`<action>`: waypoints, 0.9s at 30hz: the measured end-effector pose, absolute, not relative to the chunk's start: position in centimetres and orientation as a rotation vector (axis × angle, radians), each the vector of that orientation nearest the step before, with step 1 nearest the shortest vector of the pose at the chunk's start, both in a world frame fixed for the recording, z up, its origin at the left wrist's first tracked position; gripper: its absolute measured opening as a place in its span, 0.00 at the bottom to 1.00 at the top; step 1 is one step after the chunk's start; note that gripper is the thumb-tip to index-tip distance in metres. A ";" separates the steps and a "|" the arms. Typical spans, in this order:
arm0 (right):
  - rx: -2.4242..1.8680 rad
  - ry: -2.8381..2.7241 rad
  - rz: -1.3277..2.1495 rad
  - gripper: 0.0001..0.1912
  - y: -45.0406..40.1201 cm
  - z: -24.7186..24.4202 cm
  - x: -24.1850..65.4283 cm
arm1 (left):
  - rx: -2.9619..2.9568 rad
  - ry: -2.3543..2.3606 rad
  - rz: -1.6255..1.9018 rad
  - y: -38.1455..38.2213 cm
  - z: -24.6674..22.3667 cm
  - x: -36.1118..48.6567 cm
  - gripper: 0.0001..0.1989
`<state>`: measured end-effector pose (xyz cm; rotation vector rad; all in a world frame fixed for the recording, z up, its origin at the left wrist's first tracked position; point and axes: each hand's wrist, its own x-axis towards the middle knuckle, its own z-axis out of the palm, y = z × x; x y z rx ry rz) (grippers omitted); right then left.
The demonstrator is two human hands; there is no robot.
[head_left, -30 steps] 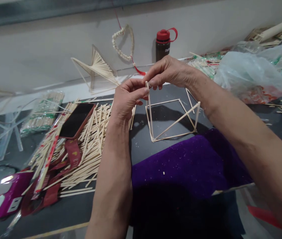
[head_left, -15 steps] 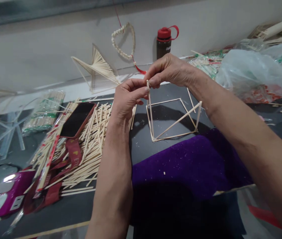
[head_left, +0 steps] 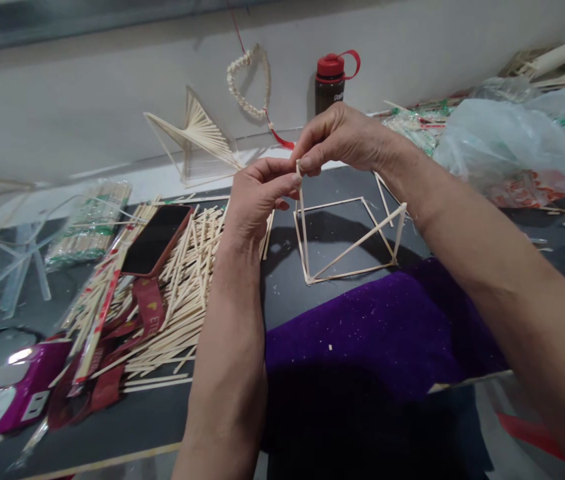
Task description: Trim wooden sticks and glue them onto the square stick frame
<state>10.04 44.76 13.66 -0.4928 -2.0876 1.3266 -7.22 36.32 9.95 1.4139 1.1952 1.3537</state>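
Observation:
A box-shaped frame of thin wooden sticks [head_left: 355, 272] stands on the dark table, with one stick slanting across its near side. At its upper left corner, my left hand [head_left: 262, 190] is closed, thumb and fingers pinching the top of an upright stick [head_left: 303, 227]. My right hand [head_left: 337, 140] pinches at the same corner from above, its fingertips touching those of my left. The exact joint between the fingertips is hidden. Left of my left forearm lies a heap of loose sticks [head_left: 182, 287].
A phone [head_left: 156, 239] rests on the loose sticks. Wrapped stick bundles [head_left: 90, 223] and a magenta device [head_left: 22, 387] lie at left. Behind stand a fan-like stick model [head_left: 197, 130] and a red-lidded bottle [head_left: 330, 83]. Purple cloth [head_left: 362, 327] covers the near edge; plastic bags [head_left: 507, 140] lie right.
Both hands keep their pinch at the frame's upper left corner. The whole view has shifted very slightly; nothing has been let go or taken up.

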 end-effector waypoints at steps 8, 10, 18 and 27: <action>-0.563 -2.125 1.284 0.07 44.5 14.4 10.1 | 1.425 1.209 1.350 36.4 9.9 -7.1 0.07; -0.593 -2.148 1.264 0.07 44.3 14.8 10.2 | 1.418 1.208 1.351 36.4 9.9 -7.1 0.07; -0.644 -2.205 1.202 0.10 44.0 15.6 10.1 | 1.436 1.206 1.351 36.4 9.9 -7.0 0.06; -0.671 -2.374 0.953 0.10 43.5 16.9 9.7 | 1.414 1.199 1.362 36.4 9.8 -7.0 0.06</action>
